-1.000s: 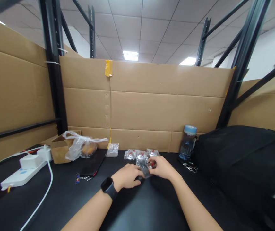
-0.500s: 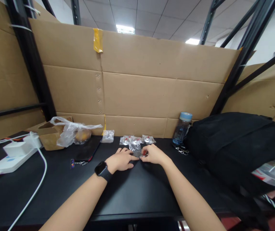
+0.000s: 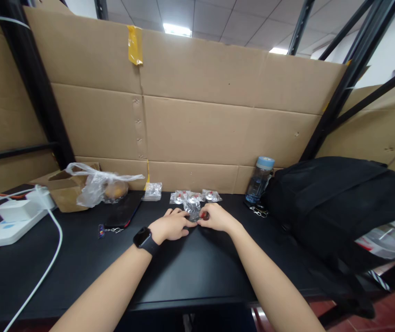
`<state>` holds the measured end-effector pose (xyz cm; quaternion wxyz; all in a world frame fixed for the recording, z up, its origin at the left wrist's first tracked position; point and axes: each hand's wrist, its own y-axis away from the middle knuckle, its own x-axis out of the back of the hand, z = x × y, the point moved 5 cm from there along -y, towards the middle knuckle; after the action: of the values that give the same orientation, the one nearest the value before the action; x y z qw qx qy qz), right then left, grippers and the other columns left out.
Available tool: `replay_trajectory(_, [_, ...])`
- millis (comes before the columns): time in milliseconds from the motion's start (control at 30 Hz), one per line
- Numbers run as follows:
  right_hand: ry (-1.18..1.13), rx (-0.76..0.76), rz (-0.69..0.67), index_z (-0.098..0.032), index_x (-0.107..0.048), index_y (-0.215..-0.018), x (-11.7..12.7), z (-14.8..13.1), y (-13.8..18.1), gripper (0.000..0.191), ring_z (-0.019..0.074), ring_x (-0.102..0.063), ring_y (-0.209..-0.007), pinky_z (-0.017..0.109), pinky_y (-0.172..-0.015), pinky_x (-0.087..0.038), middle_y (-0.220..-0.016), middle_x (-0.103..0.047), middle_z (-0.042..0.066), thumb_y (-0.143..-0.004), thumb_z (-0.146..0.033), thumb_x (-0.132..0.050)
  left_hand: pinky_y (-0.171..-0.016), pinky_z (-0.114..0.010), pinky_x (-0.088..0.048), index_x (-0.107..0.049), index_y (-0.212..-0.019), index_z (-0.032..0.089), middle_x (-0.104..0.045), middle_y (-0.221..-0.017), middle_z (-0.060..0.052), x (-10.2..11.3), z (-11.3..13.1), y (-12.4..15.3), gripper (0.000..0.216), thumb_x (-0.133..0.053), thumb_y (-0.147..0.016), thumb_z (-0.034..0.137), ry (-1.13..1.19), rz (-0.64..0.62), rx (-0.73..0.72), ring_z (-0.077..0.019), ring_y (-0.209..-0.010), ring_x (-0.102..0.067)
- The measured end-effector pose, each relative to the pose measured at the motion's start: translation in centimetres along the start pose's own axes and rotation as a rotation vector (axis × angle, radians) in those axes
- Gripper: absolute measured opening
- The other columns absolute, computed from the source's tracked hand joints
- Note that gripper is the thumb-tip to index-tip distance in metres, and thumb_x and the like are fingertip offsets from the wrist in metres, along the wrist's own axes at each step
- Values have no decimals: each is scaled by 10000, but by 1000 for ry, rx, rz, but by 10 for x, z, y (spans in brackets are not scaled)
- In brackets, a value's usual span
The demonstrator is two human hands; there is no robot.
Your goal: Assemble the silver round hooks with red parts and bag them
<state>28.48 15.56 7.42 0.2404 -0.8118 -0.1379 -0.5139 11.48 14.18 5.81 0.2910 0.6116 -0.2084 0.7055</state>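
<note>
My left hand [image 3: 169, 225], with a black watch on its wrist, and my right hand [image 3: 216, 218] meet on the black table [image 3: 190, 272]. Both pinch a small clear plastic packet [image 3: 193, 211] with a red and silver item inside. Just behind it lie several more clear packets [image 3: 193, 197] of the same kind, and another clear packet [image 3: 152, 191] lies further left by the cardboard wall.
A black backpack [image 3: 335, 203] fills the right side, with a blue-capped bottle [image 3: 258, 180] and keys [image 3: 256, 210] beside it. To the left are a black phone [image 3: 121, 214], a bagged fruit [image 3: 109, 189], a cardboard box [image 3: 62, 186] and a white power strip [image 3: 7, 223] with cable.
The view has tilted down and pulled back, so the table's front edge and the floor now show. Both hands stay pinched on the packet in the same spot.
</note>
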Motion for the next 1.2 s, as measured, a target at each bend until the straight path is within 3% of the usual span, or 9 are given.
replay_trajectory(300, [-38, -69, 89, -212, -734, -893, -6, 2, -5, 227, 179, -661, -734, 248, -658, -432, -806, -732, 33, -748, -364, -820, -1052, -565, -322, -607, -1298, 516, -538, -1440, -25, -2, 0, 0, 460, -581, -883, 318, -43, -4, -36, -353, -1313, -432])
replay_trajectory(467, [-148, 42, 30, -206, -729, -928, -12, 3, -5, 214, 159, -659, -726, 232, -683, -450, -808, -720, 14, -744, -257, -826, -1055, -572, -308, -611, -1291, 519, -537, -1440, -23, -2, -1, -1, 447, -569, -888, 332, -28, -5, -41, -357, -1315, -429])
replay_trajectory(567, [-161, 30, 25, -210, -723, -960, -13, 5, -4, 204, 143, -643, -691, 224, -661, -443, -799, -705, 1, -768, -194, -788, -1067, -575, -292, -591, -1308, 531, -539, -1441, -13, -2, -1, -1, 473, -578, -883, 323, -11, -16, -36, -353, -1327, -415])
replay_trajectory(767, [90, -121, 157, -299, -673, -1109, -10, 5, -5, 416, 202, -660, -896, 257, -704, -442, -1022, -711, 9, -731, -271, -846, -1087, -567, -279, -605, -1300, 518, -509, -1479, 1, -1, 0, 0, 476, -614, -862, 331, -1, 2, -45, -345, -1334, -400])
replay_trajectory(1000, [336, -178, 208, -267, -644, -1139, -15, -2, -12, 355, 250, -616, -1083, 317, -855, -473, -1159, -665, 57, -817, -315, -783, -1074, -583, -301, -579, -1333, 516, -465, -1517, -15, 0, 3, 2, 482, -592, -877, 357, -62, -26, -62, -357, -1349, -386])
replay_trajectory(1200, [344, -193, 254, -236, -638, -1171, -21, -5, -16, 304, 261, -601, -1103, 337, -887, -475, -1162, -658, 92, -875, -259, -698, -1084, -525, -312, -639, -1264, 506, -524, -1453, -9, 3, 2, 0, 441, -616, -871, 307, -71, 29, -134, -321, -1319, -436])
